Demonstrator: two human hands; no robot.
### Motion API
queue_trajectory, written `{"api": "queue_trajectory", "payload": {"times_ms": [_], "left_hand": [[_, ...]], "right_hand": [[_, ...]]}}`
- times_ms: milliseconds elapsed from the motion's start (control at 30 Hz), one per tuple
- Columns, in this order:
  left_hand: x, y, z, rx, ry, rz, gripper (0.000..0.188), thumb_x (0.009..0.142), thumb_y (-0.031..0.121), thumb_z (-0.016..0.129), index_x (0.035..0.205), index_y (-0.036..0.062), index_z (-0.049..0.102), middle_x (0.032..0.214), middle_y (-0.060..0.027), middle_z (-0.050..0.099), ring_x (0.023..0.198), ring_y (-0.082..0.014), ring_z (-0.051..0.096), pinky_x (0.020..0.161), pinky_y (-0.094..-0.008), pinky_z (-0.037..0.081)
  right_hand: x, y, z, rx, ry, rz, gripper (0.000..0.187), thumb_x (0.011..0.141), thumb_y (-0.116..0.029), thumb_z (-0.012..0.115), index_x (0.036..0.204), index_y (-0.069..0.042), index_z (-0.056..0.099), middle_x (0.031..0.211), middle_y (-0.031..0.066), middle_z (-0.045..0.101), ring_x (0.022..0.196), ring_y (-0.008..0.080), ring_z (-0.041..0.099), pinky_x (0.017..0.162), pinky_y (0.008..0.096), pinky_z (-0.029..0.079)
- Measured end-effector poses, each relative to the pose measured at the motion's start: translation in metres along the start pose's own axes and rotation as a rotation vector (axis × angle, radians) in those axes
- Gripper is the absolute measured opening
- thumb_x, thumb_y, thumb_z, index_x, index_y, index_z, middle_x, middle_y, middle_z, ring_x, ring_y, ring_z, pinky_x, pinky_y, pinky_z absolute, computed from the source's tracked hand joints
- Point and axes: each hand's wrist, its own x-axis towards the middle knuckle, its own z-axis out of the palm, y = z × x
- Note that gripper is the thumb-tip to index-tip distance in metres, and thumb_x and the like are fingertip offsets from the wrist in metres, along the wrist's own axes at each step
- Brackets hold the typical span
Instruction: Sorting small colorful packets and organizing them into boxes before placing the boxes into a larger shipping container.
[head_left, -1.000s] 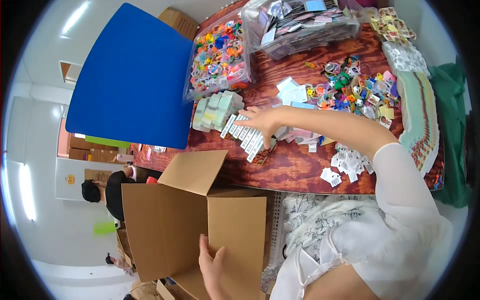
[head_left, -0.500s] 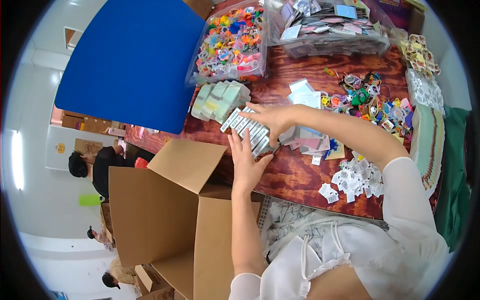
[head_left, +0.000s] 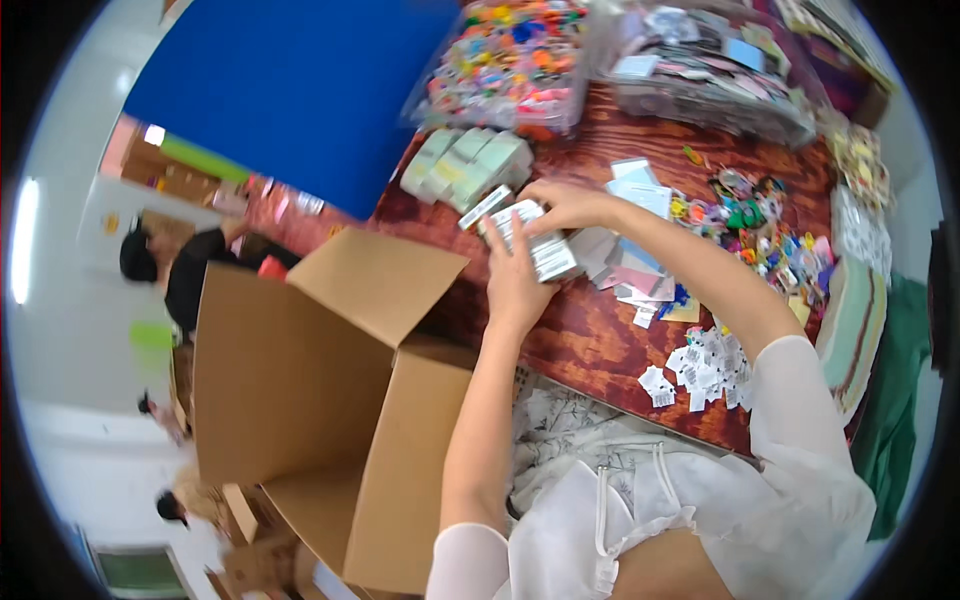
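Both hands are around a cluster of small boxes (head_left: 552,250) with white barcode labels, at the near edge of the wooden table. My left hand (head_left: 515,275) grips them from the near left side, its fingers laid over the labels. Curled over the far side is my right hand (head_left: 565,205), its fingertips partly hidden behind the boxes. One similar labelled box (head_left: 485,208) sits slightly apart to the left, close to my fingers. Just beyond it stand several pale green packs (head_left: 465,165) side by side.
An open cardboard carton (head_left: 290,375) stands left of my left arm. Farther back are clear bins of colourful trinkets (head_left: 510,65) and cards (head_left: 700,100). Loose cards (head_left: 640,190), trinkets (head_left: 745,215) and white tags (head_left: 710,365) lie rightward. A blue panel (head_left: 290,90) rises at upper left; people work beyond.
The row of labelled boxes has been pressed into a tighter, turned cluster, with one box now apart at the left. Both hands have closed in around the cluster; the whole view has shifted.
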Motion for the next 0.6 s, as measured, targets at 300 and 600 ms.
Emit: {"api": "queue_trajectory", "payload": {"times_ms": [300,600], "left_hand": [[-0.037,0.035,-0.082,0.080,0.288,0.120,0.100,0.060,-0.006,0.068,0.152,0.0098,0.031,0.157,-0.0336,0.006,0.092,-0.0449,0.059,0.075,-0.0462,0.056],[-0.149,-0.025,-0.256,0.452,0.343,0.103,0.097,0.063,0.001,0.072,0.151,0.0157,0.034,0.157,-0.0316,0.011,0.091,-0.0395,0.062,0.073,-0.0435,0.058]], "right_hand": [[-0.036,-0.141,-0.025,-0.021,0.112,-0.108,0.054,0.084,-0.022,0.072,0.129,-0.003,0.050,0.114,0.0052,0.052,0.104,0.0143,0.054,0.083,0.0280,0.049],[0.018,-0.296,0.062,0.015,-0.081,-0.433,0.057,0.084,-0.019,0.070,0.135,-0.004,0.048,0.126,0.0078,0.052,0.119,0.0224,0.050,0.096,0.0351,0.048]]}}
